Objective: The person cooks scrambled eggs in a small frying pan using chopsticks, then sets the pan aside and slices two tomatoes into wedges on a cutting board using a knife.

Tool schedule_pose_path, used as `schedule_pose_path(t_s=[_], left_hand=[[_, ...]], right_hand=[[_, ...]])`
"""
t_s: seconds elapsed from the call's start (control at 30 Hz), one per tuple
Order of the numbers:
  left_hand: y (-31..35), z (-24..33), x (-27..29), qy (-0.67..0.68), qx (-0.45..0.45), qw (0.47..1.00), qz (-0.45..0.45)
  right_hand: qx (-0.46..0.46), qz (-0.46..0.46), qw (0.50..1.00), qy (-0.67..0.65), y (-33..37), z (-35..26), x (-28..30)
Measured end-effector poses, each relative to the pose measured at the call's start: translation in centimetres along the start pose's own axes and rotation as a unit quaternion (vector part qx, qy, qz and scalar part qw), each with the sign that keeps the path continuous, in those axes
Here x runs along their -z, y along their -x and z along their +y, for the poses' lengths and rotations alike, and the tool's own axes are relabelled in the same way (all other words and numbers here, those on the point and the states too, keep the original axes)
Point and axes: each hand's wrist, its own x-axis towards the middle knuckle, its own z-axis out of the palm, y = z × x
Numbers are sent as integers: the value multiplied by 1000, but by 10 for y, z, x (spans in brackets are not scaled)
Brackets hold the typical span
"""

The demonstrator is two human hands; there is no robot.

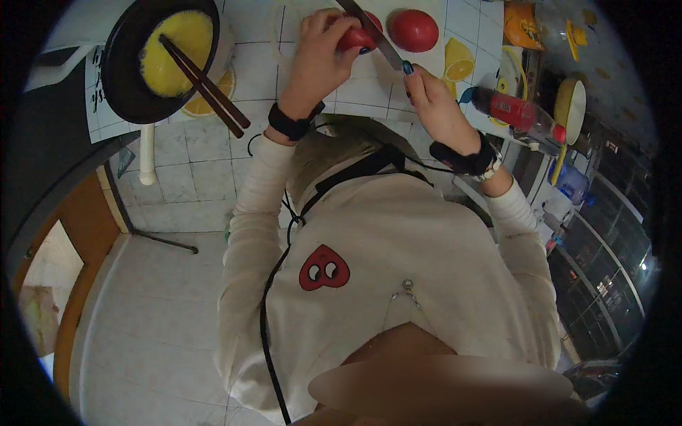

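Observation:
At the top of the view my left hand (320, 46) is closed round a red tomato (353, 39), fingers curled over it. My right hand (442, 106) grips a knife (383, 47), whose handle is mostly hidden in the palm. The blade slants up and left across the tomato, with red showing on both sides of it; how deep it sits, if it cuts in at all, I cannot tell. A second whole tomato (414, 30) rests just right of the blade. Both lie on a pale board (376, 71).
To the left, a dark bowl (128, 106) holds yellow beaten egg (174, 64), with brown chopsticks (206, 89) leaning over its rim. A bottle with a red label (515, 113) lies right of my right hand. A yellow-lidded jar (575, 35) stands at the far right.

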Motion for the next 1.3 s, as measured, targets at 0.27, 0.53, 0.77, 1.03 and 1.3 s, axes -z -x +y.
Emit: schedule_pose_path(t_s=[0.27, 0.53, 0.77, 1.03, 1.3], left_hand=[[-6, 3, 3, -10, -1, 1000, -4], [-7, 3, 3, 2, 11, 1000, 1], [-9, 1, 8, -1, 55, 995, -83], [-7, -5, 13, 43, 5, 999, -15], [12, -5, 32, 19, 100, 992, -77]], right_hand=[[73, 21, 996, 41, 2, -1, -6], [94, 22, 995, 7, -14, 17, -16], [81, 11, 997, -8, -22, 55, -28], [84, -14, 994, -65, -18, 74, -20], [169, -11, 980, -105, -47, 75, -22]])
